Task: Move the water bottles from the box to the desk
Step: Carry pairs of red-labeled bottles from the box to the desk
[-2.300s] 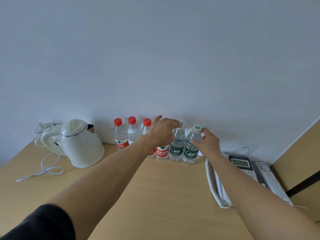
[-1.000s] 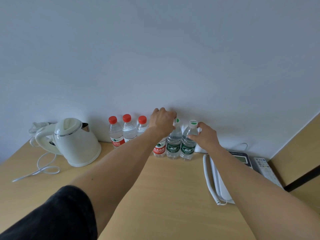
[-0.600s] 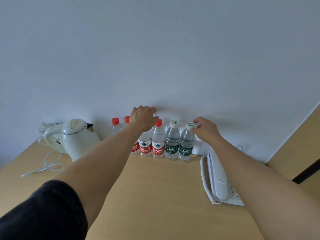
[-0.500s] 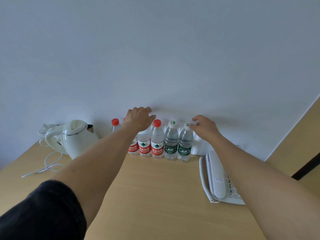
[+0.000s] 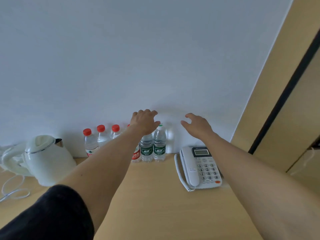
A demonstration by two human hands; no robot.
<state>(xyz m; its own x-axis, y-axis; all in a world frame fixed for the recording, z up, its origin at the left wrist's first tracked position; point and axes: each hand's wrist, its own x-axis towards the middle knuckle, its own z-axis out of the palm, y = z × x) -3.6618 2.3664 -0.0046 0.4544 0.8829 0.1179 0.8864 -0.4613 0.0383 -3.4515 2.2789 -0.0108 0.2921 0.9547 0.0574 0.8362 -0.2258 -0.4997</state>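
Observation:
Several water bottles stand in a row against the wall at the back of the wooden desk (image 5: 155,196). The red-capped bottles (image 5: 90,144) are on the left, and my left forearm hides part of that row. Two green-labelled bottles (image 5: 159,146) close the row on the right. My left hand (image 5: 145,122) hovers with relaxed fingers over the tops of the green-labelled bottles and holds nothing. My right hand (image 5: 197,125) is raised to the right of the row, fingers spread, touching nothing. No box is in view.
A white electric kettle (image 5: 46,158) with its cord (image 5: 12,189) stands at the left of the desk. A white desk phone (image 5: 200,165) lies at the right, close to the bottles. A wooden panel (image 5: 285,101) rises at the far right.
My right hand has come off the rightmost bottle's cap and moved right, opening. My left hand has shifted right along the row to above the green-labelled bottles. The camera has turned right.

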